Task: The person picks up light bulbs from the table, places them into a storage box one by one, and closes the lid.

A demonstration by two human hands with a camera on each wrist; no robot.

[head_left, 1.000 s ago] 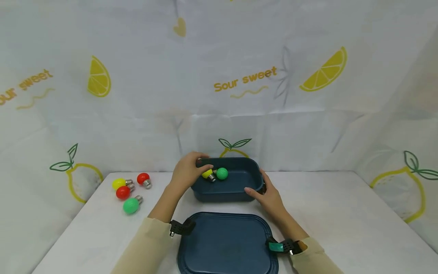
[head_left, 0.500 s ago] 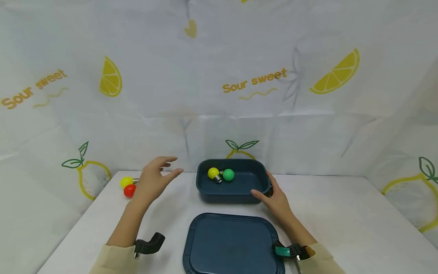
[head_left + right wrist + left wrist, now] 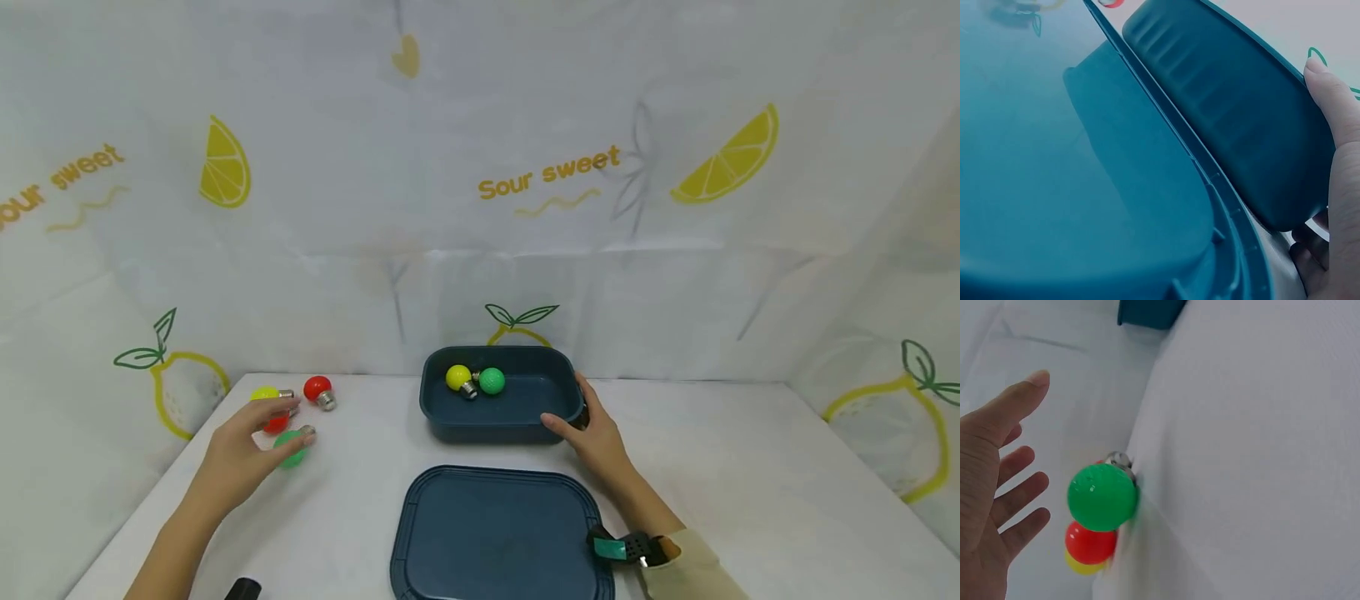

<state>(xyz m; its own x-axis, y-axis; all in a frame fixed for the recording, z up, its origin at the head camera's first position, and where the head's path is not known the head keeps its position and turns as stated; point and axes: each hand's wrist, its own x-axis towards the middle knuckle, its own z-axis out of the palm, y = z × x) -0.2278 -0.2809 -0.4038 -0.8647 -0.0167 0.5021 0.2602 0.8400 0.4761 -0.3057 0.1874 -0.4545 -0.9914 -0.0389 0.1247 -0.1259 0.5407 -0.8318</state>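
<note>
My left hand [image 3: 243,454] hovers over the light bulbs at the table's left, thumb and fingers apart, holding nothing. Its thumb passes in front of a green bulb [image 3: 292,450]; a red bulb [image 3: 276,423] and a yellow bulb [image 3: 264,392] are partly hidden behind the fingers. Another red bulb [image 3: 317,388] lies just beyond the fingertips. In the left wrist view, the hand [image 3: 991,469] is beside the green bulb [image 3: 1102,497], apart from it. My right hand [image 3: 600,442] grips the right end of a dark blue box [image 3: 487,432], which contains a yellow bulb [image 3: 458,377] and a green bulb [image 3: 492,381].
A dark blue lid [image 3: 502,533] lies flat on the white table [image 3: 720,475], in front of the box. Behind the table hangs a white sheet [image 3: 337,292] printed with lemons.
My left hand has let go of the yellow bulb inside the box and moved left, over the bulbs on the table. My right hand has stayed at the box's end.
</note>
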